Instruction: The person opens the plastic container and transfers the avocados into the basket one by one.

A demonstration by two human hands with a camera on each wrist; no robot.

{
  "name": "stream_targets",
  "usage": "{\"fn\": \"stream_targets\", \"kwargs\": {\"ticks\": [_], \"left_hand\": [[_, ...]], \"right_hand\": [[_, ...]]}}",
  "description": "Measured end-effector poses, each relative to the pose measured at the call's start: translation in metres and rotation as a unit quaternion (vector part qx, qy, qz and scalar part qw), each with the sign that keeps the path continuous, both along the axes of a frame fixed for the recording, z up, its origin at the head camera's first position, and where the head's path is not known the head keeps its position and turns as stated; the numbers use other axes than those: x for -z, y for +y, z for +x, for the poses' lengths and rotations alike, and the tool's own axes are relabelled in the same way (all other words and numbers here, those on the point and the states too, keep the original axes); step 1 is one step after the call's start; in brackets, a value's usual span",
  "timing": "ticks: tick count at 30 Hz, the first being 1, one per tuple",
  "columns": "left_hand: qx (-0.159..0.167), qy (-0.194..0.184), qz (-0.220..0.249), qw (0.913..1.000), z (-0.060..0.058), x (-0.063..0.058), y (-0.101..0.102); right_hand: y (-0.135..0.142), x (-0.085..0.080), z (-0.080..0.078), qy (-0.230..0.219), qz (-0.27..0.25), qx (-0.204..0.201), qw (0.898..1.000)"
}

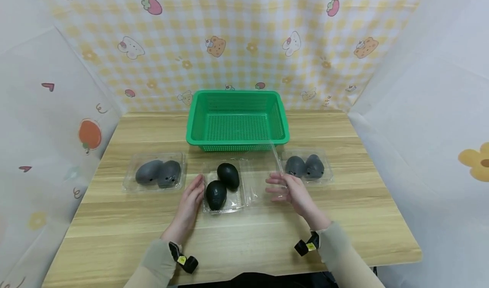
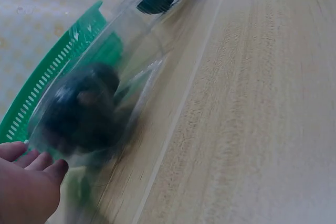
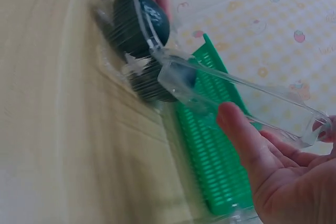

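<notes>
The clear box (image 1: 234,201) at centre frame seems light, bendy and slippery, best held by its rim (image 1: 226,211); left hand (image 1: 191,199) and right hand (image 1: 293,191), fingers extended, grip nothing.

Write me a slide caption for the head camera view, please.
A clear box stands open before a green basket, two dark fruits inside, left grip at its side, right grip at its raised lid.

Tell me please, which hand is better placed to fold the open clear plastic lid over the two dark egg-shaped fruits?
Probably the right hand: it is at the outer edge of the lid. The left hand is on the opposite side, beside the clear plastic tray holding the fruits.
</notes>
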State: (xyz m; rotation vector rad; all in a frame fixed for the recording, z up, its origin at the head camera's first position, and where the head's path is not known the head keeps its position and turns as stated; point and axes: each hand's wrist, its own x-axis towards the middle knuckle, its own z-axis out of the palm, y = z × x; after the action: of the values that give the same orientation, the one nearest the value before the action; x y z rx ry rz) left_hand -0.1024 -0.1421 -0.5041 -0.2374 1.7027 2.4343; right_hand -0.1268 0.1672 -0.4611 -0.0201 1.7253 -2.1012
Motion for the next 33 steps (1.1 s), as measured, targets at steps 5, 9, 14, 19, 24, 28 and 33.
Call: {"fn": "stream_targets", "kwargs": {"ticks": [5, 9, 14, 19, 24, 28, 33], "left_hand": [[-0.008, 0.011, -0.026, 0.9996, -0.004, 0.002, 0.0], [-0.018, 0.008, -0.06, 0.998, -0.007, 0.004, -0.002], [-0.034, 0.015, -0.1, 0.9943, -0.01, 0.007, -0.005], [-0.052, 0.011, -0.13, 0.9902, -0.012, 0.008, -0.005], [-0.075, 0.015, -0.147, 0.9862, -0.015, 0.007, 0.0], [-0.092, 0.022, -0.143, 0.9853, -0.019, 0.009, 0.002], [-0.104, 0.031, -0.141, 0.9841, -0.023, 0.012, 0.003]], "right_hand": [[-0.003, 0.013, 0.005, -0.021, -0.006, 0.007, 1.0], [-0.003, 0.024, 0.008, -0.039, -0.001, 0.016, 0.999], [-0.002, 0.037, 0.008, -0.061, 0.032, 0.023, 0.997], [-0.002, 0.048, 0.004, -0.056, 0.08, 0.028, 0.995], [-0.001, 0.056, -0.003, -0.021, 0.157, 0.034, 0.987], [-0.001, 0.058, -0.004, -0.011, 0.181, 0.033, 0.983], [0.001, 0.058, -0.002, -0.024, 0.185, 0.029, 0.982]]}}
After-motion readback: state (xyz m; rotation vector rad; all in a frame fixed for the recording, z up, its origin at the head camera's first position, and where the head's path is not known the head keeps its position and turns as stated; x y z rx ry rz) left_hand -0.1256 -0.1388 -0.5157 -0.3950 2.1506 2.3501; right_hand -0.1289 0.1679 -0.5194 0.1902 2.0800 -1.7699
